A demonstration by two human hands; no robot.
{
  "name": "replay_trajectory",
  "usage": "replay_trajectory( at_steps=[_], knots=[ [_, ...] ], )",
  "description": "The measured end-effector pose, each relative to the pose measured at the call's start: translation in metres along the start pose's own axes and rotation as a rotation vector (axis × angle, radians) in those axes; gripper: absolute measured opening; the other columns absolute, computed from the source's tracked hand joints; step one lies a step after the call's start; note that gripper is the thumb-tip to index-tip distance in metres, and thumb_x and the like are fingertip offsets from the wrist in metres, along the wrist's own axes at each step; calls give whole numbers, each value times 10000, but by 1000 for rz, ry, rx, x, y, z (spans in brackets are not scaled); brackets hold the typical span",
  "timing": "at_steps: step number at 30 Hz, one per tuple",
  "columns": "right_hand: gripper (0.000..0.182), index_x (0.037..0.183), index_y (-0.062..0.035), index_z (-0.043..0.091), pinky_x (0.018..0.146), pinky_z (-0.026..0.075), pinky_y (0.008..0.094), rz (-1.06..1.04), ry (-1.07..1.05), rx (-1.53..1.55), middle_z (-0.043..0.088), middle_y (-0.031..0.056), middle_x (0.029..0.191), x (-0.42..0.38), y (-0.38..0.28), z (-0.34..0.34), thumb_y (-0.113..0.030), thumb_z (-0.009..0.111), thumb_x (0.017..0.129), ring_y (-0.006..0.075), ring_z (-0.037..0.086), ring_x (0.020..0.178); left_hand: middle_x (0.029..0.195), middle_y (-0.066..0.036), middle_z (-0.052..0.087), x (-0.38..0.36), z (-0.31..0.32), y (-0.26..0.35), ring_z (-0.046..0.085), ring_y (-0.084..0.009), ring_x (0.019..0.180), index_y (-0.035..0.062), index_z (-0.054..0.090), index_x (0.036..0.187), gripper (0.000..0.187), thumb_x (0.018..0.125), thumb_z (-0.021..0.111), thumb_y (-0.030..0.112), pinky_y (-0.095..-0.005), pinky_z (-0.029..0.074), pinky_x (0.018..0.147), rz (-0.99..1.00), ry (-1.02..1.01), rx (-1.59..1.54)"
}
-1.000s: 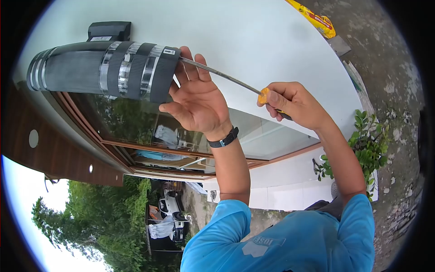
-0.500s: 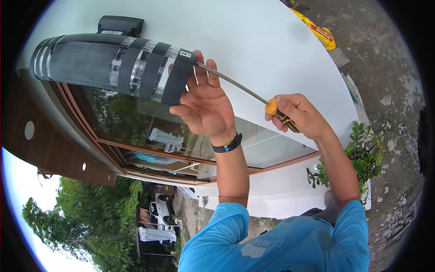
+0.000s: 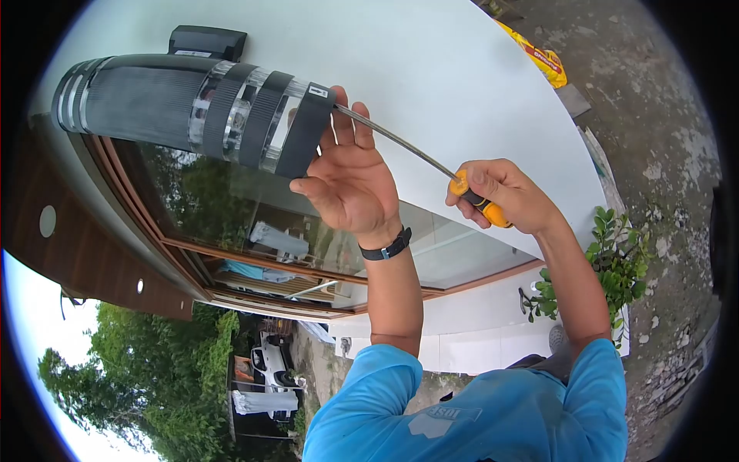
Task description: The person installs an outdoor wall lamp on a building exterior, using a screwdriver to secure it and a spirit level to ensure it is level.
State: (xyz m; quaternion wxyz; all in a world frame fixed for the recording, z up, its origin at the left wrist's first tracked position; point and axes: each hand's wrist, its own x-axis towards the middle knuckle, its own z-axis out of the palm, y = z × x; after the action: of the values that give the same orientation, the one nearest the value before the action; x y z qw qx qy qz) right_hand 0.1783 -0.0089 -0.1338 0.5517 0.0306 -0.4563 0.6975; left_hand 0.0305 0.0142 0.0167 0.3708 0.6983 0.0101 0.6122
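A dark cylindrical outdoor wall lamp (image 3: 138, 100) with ribbed black and clear bands is fixed to the white wall. My left hand (image 3: 352, 173), palm toward me, cups the lamp's near end cap, with the thumb at one edge and the fingers reaching around the other; some fingertips are hidden behind the cap. My right hand (image 3: 512, 196) is wrapped around the yellow-and-black handle of a screwdriver (image 3: 404, 142). Its long metal shaft crosses in front of my left fingers to the end cap. The tip's exact contact is hidden.
A black box-shaped fitting (image 3: 208, 42) sits beside the lamp on the wall (image 3: 416, 54). Wood-framed window glass (image 3: 223, 192) runs alongside. A leafy plant (image 3: 616, 262) stands near my right arm, and a yellow bag (image 3: 548, 65) lies on the ground.
The screwdriver handle has turned in my right hand, showing more of its yellow side. My left hand stays at the lamp's end. The view has shifted slightly.
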Motion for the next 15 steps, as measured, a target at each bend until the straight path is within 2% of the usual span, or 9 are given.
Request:
replay_trajectory(
  at_steps=[3, 6, 9, 12, 15],
  knots=[
    [455, 917, -23, 630, 542, 452, 234, -319, 255, -412, 610, 25, 817, -1, 1, 21, -466, 596, 1014, 75, 536, 639, 1533, -250, 363, 0, -1, 0, 369, -390, 1447, 26, 338, 1507, 807, 976, 547, 596, -510, 387, 1192, 3, 4, -6],
    [456, 934, -16, 634, 532, 434, 222, -432, 306, -549, 605, 23, 811, 3, 12, 14, -465, 606, 1009, 73, 520, 625, 1533, -249, 361, 0, -1, 0, 374, -393, 1443, 27, 340, 1505, 802, 976, 551, 592, -510, 392, 1189, 7, 3, -7],
    [364, 969, -24, 628, 592, 433, 209, -30, 86, -120, 601, 3, 826, -2, -3, 5, -378, 716, 960, 55, 520, 682, 1520, -216, 404, 2, -1, -1, 402, -396, 1420, 58, 346, 1525, 804, 971, 552, 603, -511, 406, 1169, 8, 10, 27],
    [356, 966, -30, 631, 635, 442, 218, 23, 14, -62, 590, -4, 793, -1, -9, 2, -376, 716, 963, 56, 519, 699, 1515, -199, 426, 1, -1, -1, 416, -396, 1410, 70, 342, 1537, 813, 968, 551, 611, -510, 413, 1158, 7, 26, 29],
    [401, 956, -21, 668, 641, 451, 225, -294, 244, -367, 592, -3, 731, 0, 1, 19, -419, 641, 1004, 63, 524, 670, 1516, -199, 425, 1, -1, -2, 416, -396, 1410, 67, 334, 1540, 822, 967, 551, 614, -509, 416, 1155, 7, 25, 31]
  ],
)
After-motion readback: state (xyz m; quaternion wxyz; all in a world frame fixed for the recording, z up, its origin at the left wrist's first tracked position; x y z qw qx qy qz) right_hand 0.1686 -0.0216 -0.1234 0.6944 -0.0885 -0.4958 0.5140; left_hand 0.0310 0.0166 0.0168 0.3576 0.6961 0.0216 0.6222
